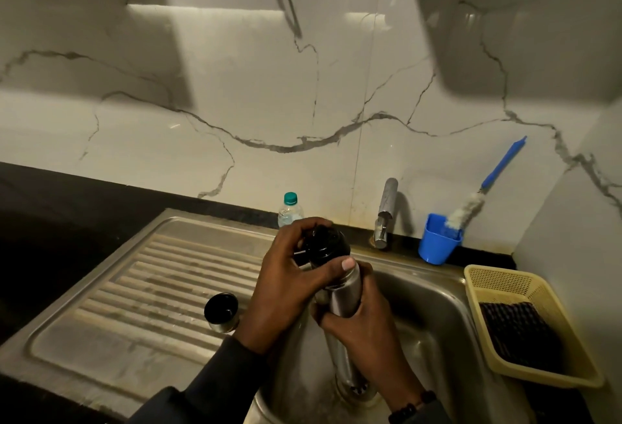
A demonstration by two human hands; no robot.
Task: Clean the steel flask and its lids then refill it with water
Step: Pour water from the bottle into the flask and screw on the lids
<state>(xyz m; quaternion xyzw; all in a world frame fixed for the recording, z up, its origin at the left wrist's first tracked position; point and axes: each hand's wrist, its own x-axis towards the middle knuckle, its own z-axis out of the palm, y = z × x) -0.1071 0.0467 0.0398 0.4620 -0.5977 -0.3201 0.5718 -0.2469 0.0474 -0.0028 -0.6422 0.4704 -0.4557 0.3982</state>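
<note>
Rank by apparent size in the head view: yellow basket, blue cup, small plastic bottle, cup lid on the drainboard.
1. yellow basket
2. blue cup
3. cup lid and small plastic bottle: too close to rank; the bottle is partly hidden and farther away.

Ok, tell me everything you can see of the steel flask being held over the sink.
The cylindrical brushed-steel flask stands roughly upright, leaning slightly, above the stainless sink basin. Its body looks like matte grey metal, with its lower end down near the drain. A glossy black inner lid sits on its mouth. The left hand grips that lid from above, with the thumb lying on the flask's neck; the right hand wraps the body at mid-height. Whether the lid is screwed tight cannot be told.
</note>
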